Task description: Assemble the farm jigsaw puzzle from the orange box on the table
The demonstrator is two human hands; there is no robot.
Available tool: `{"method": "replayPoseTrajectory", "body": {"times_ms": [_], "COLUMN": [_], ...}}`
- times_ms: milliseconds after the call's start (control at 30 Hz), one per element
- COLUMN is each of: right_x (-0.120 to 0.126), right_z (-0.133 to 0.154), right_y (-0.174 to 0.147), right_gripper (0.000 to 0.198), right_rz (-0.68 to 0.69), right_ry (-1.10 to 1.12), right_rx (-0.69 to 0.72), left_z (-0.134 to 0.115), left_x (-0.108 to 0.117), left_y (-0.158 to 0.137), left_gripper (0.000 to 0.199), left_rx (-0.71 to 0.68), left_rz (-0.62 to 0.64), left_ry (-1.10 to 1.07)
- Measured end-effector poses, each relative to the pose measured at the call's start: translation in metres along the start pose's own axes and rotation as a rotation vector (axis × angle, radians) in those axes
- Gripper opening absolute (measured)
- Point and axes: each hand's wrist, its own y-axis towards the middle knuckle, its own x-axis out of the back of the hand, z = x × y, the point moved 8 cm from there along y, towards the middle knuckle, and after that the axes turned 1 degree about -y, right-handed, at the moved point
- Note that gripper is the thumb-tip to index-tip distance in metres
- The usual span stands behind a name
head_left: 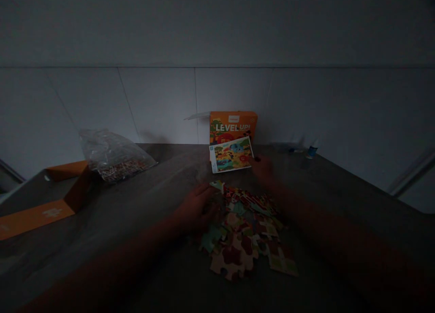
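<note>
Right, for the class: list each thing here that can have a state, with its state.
Puzzle pieces: loosely heaped
LEVEL UP box: standing upright
Picture card: tilted, before the box
Left hand: at the heap's left edge
Right hand: at the card's right edge
Clear bag: part-filled, closure unclear
Orange tray: uncovered
Small bottle: standing

A grey table (142, 193) carries a heap of loose puzzle pieces (234, 254), overlapping and facing various ways, at its near middle. Behind them, 1 orange box (233, 124) marked "LEVEL UP!" stands upright near the wall. At left sit 1 open orange tray (37, 220) and, just beside it, 1 clear plastic bag (112, 152) of small pieces; far right, 1 small bottle (311, 149) stands.
</note>
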Motion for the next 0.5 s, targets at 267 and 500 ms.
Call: {"method": "replayPoseTrajectory", "body": {"times_ms": [267,500], "right_x": [-0.008,-0.003], "right_z": [0.132,0.155], "right_y": [-0.101,-0.104], "right_gripper": [0.029,0.015], "right_rz": [0.289,0.251], "right_ry": [-0.02,-0.036], "right_rx": [0.465,0.528], "left_z": [0.008,0.017], "left_x": [-0.011,-0.001], "left_y": [-0.007,-0.016], "left_gripper": [0.056,0.043], "left_rx": [0.185,0.145], "left_rz": [-0.206,-0.264], "left_ry": [-0.682,-0.549]}}
